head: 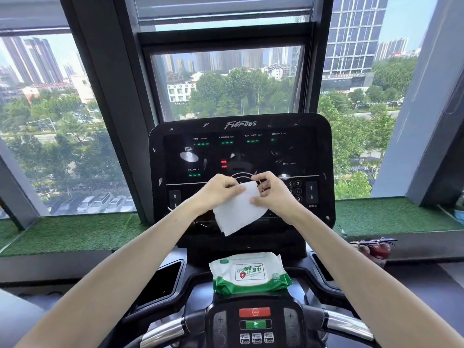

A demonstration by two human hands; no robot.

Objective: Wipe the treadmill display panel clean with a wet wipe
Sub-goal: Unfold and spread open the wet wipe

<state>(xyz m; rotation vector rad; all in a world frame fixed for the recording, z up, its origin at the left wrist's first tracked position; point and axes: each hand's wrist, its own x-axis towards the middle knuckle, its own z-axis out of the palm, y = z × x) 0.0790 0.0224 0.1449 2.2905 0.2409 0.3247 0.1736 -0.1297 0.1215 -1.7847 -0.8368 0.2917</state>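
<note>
A white wet wipe (238, 212) is held up between the two hands, with its lower corner hanging beneath them. Its left edge is pinched by the left hand (218, 190) and its right edge by the right hand (273, 193). The black display panel (241, 151), flecked with pale marks, is seen behind the hands. A green-and-white pack of wipes (251, 275) is laid below them, between the forearms.

Your left hand (219, 192) and right hand (275, 195) are bare; left forearm (120, 270) and right forearm (351, 267) are uncovered too, as far as the view reaches.
</note>
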